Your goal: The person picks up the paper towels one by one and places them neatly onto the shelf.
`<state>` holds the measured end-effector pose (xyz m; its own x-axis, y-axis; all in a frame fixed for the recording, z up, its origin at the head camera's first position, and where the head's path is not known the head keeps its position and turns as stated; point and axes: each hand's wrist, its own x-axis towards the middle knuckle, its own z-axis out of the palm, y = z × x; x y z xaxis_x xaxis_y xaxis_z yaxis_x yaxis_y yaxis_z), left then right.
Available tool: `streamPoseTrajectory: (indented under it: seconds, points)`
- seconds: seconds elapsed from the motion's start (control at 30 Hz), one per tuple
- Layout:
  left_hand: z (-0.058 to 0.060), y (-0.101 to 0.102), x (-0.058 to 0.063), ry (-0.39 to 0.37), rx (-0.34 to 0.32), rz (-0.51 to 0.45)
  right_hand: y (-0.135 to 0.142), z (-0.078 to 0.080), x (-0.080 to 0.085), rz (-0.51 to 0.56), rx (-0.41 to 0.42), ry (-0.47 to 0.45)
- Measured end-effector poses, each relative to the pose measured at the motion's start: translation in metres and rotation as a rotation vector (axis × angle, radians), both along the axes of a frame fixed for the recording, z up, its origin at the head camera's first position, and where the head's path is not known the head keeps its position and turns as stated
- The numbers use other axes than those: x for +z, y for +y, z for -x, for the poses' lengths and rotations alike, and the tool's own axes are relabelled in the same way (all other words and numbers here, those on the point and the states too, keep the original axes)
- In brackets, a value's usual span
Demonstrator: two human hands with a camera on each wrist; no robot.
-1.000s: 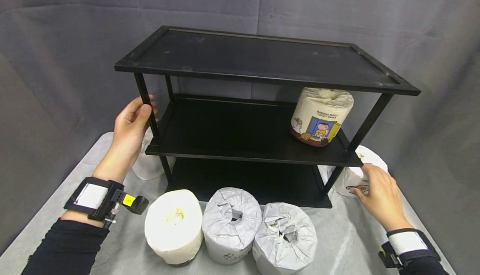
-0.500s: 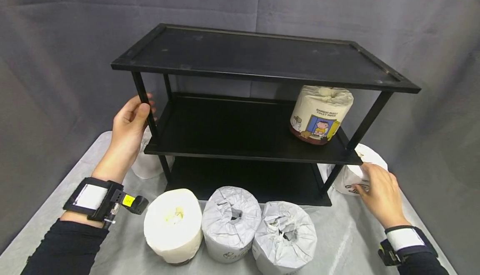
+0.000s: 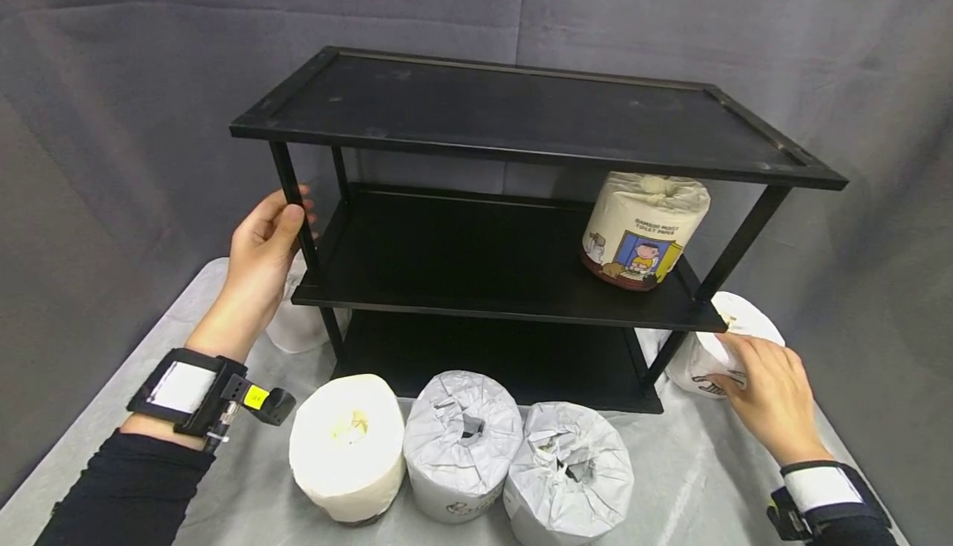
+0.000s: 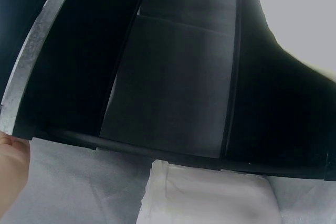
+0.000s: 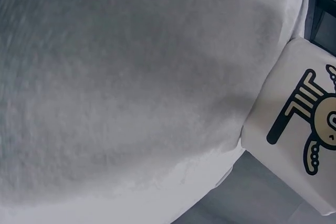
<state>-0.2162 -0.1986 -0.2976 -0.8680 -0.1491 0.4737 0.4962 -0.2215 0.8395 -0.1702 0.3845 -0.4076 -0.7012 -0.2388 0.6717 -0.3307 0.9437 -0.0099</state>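
A black three-level shelf rack (image 3: 476, 289) stands on a cloth-covered table. My left hand (image 3: 260, 240) grips its front left post (image 3: 286, 174); in the left wrist view that hand (image 4: 11, 169) shows at the left edge. At the right, beside the rack, my right hand (image 3: 774, 393) holds a white wrapped toilet roll (image 3: 752, 323), with the thumb on its near side. The right wrist view shows the printed cartoon on this toilet roll (image 5: 283, 124). Another toilet roll (image 3: 644, 232), with a coloured picture, stands upright at the right of the middle shelf.
Three toilet rolls stand in front of the rack: a cream one (image 3: 346, 447), a grey-white one (image 3: 462, 447) and a crumpled one (image 3: 569, 471). Behind the left post another white roll (image 3: 298, 323) is partly hidden. Grey cloth (image 3: 596, 16) hangs behind.
My right hand and the toilet roll in it have shifted slightly right, away from the rack. My left hand stays on the post. The whole head view has shifted a little.
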Motion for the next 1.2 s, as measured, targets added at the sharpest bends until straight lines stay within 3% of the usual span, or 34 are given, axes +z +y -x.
streamPoseTrajectory:
  seconds: [0.6, 1.2]
  points:
    - [-0.003, 0.003, 0.002, -0.016, 0.004, 0.0, -0.004, -0.022, 0.022, -0.006, 0.052, 0.098]
    - [0.0, -0.001, -0.002, 0.003, -0.018, -0.017, -0.017, -0.056, 0.05, 0.073, 0.03, 0.102]
